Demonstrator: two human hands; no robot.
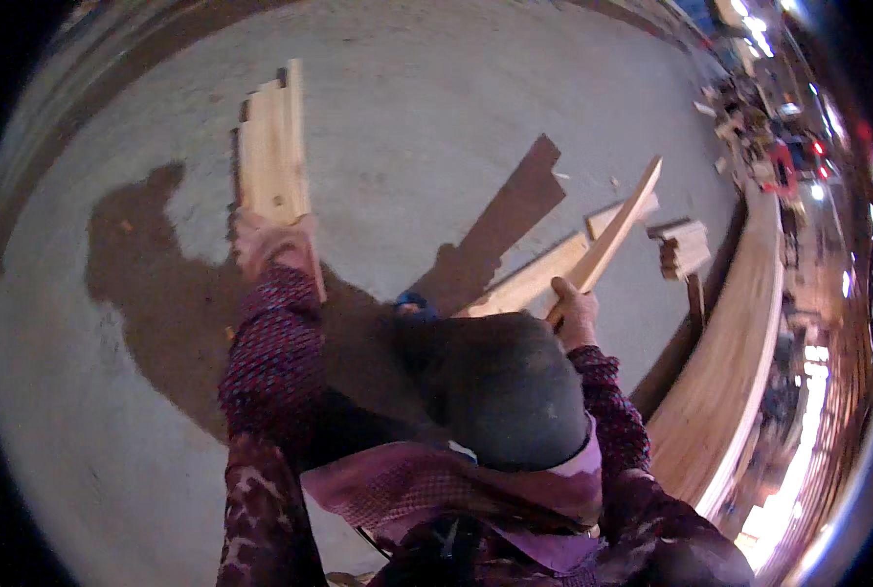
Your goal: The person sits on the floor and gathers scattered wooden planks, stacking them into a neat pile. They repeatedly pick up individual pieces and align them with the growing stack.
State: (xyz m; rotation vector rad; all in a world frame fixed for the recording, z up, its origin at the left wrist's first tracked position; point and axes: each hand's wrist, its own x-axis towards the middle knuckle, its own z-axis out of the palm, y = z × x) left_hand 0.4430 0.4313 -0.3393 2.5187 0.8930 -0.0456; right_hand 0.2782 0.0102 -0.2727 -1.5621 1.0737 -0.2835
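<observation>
My left hand (276, 243) is wrapped round a bundle of pale wooden strips (272, 152). The strips lie side by side with their far ends stepped, and they point away from me over the floor. On the right, my right hand (577, 315) grips one long wooden strip (620, 230) near its close end, and the strip slants up and to the right. Beneath it a wooden board (539, 272) lies on the floor, its near end hidden behind my dark-clad knee (495, 386). A shorter wooden piece (607, 217) sits just beyond that board.
A small pile of wood pieces (689, 248) stands to the right of my right hand. Farther right runs a long, wide wooden plank (720, 362), curved by the lens. Clutter (749, 137) lies at the far right. My shadow falls across the grey floor (397, 117).
</observation>
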